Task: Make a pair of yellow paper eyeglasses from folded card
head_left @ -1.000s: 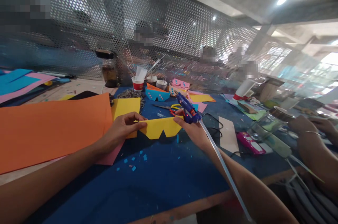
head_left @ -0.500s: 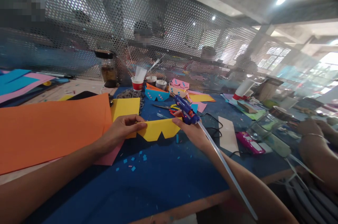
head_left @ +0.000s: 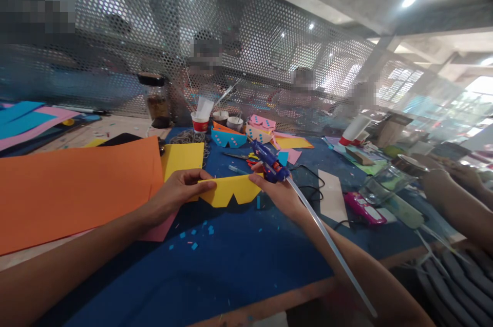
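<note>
A yellow paper cut-out shaped like glasses [head_left: 231,191], with a notch in its lower edge, hangs between my two hands above the blue table. My left hand [head_left: 185,187] pinches its left end between thumb and fingers. At the other end, the thumb of my right hand [head_left: 275,188] presses on the paper. That same hand also holds a blue glue gun [head_left: 269,160], nozzle pointing up and away, with a long translucent glue stick [head_left: 327,239] trailing from its back over my forearm. The fingers behind the gun are partly hidden.
Orange sheets [head_left: 77,188] lie at left. Behind are a blue glasses cut-out [head_left: 229,138], scissors [head_left: 239,156], a red paper cup [head_left: 200,122] and a dark jar [head_left: 157,101]. Rightward are a pink device [head_left: 364,207], a glass jar [head_left: 385,183] and another person's arm [head_left: 454,204].
The yellow cut-out and both hands have shifted very slightly left. The other person's arm at the right has moved farther out, away from the table's near edge. My grip stays the same.
</note>
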`<act>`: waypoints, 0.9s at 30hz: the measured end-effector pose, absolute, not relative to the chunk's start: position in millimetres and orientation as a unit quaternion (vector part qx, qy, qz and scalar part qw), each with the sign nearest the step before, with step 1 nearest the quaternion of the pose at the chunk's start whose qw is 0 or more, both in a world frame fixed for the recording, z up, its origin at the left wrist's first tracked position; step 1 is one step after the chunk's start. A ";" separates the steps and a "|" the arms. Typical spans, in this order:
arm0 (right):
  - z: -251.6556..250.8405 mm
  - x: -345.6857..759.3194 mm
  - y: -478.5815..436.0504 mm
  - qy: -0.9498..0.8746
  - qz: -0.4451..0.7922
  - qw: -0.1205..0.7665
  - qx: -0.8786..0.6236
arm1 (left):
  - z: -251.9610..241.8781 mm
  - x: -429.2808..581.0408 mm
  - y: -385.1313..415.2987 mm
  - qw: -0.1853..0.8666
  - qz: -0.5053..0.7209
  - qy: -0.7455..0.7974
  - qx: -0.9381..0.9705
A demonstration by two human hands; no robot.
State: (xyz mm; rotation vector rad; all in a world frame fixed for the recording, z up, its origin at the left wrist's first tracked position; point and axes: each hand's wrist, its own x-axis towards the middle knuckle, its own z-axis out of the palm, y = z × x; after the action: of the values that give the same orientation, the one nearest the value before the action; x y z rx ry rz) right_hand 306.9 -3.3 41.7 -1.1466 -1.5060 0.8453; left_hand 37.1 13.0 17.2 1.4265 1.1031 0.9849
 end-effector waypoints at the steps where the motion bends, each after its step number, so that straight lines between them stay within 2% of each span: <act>1: 40.5 307.2 -2.9 -0.622 0.355 0.508 -0.478 | 17.3 37.3 13.1 0.519 0.411 0.460 0.591; 27: 43.1 305.0 -8.8 -0.639 0.359 0.495 -0.467 | 19.2 39.3 12.8 0.548 0.406 0.465 0.565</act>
State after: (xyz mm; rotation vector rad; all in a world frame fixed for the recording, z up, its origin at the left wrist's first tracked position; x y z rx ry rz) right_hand 305.0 -8.8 43.1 -1.1313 -1.5494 0.8708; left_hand 39.3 12.8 19.2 1.3375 1.1010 0.9616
